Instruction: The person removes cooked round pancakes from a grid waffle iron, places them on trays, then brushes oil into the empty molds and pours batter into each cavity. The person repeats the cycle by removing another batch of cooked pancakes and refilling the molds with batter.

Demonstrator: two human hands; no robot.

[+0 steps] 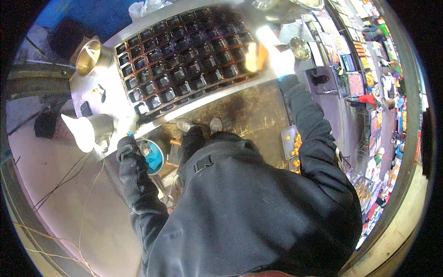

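Note:
A dark metal baking mould (180, 59) with rows of square cups lies on the steel worktop in front of me. My right hand (284, 61) is by the mould's right end, overexposed to white. A bright, yellowish blurred thing (252, 57) lies over the mould's right end beside it; I cannot tell what it is or whether the hand holds it. My left hand (128, 125), also washed out, is at the mould's near left corner, and its fingers cannot be made out. A metal pot (89, 57) stands beyond the mould's left end.
A white-topped metal container (98, 128) is at the worktop's left, near hanging cables. Below it stands a bucket (152, 157) with blue material. Trays (288, 140) with small yellow-brown pieces sit low at right. Beyond are market stalls and people. A large metal bowl (277, 8) stands at the back right.

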